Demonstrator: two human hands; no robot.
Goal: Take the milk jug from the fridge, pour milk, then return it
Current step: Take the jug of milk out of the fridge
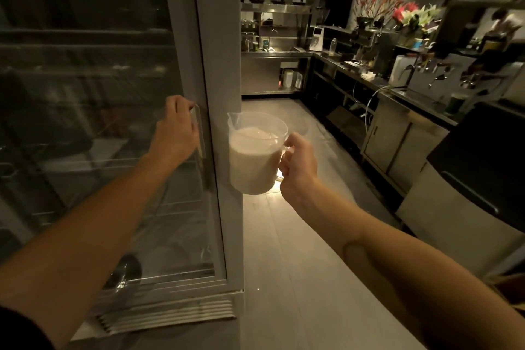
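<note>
- The fridge (216, 65) is taken as the landmark; its glass door (99, 122) appears shut or nearly so, though the blur leaves this uncertain.
- The left hand (176, 129) is wrapped around the door handle (200, 136) at the door's right edge, fingers curled over it, probably so that the door can be worked while the other hand is occupied.
- The milk jug (254, 153) is held just to the right of the fridge, in the air above the floor (284, 236), and not inside the fridge.
- The right hand (298, 165) is clamped on the jug's handle, on the side away from the fridge.
- The jug is kept upright, spout towards the fridge, presumably because milk fills most of it and tilting would spill it.
- Whether pouring is done cannot be told.
</note>
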